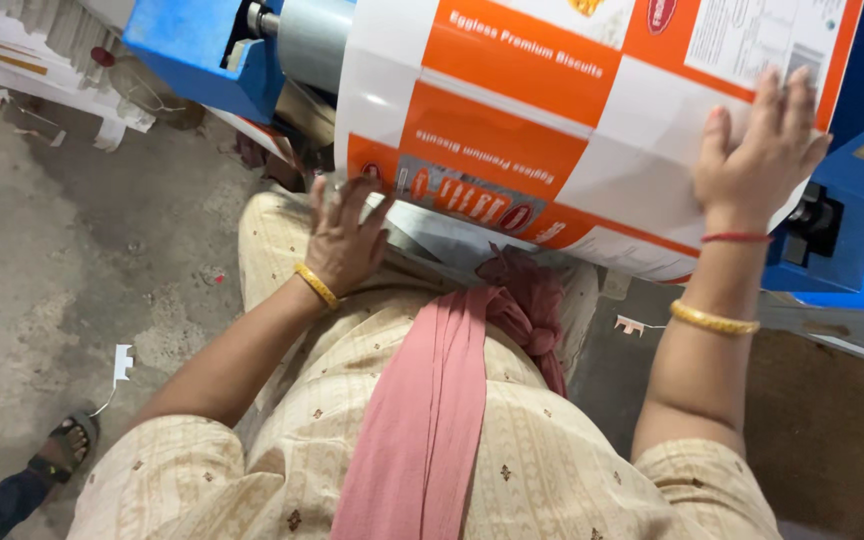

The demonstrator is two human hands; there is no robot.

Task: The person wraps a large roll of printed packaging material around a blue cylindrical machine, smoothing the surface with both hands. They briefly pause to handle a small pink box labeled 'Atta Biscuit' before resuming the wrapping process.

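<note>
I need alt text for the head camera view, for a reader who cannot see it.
Seen from above, a person's left hand and right hand press flat on a large roll of orange-and-white printed packaging film mounted on a blue machine. A pink cloth scarf hangs over beige clothing; another person's sandalled foot stands on the grey concrete floor.

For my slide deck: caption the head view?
Both hands, left and right, pressed flat on an orange-and-white printed film roll.

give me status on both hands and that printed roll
Left hand open, flat on lower edge of printed film roll. Right hand open, spread flat on roll's right end. Roll sits on blue machine frame. Nothing between hands.
</note>
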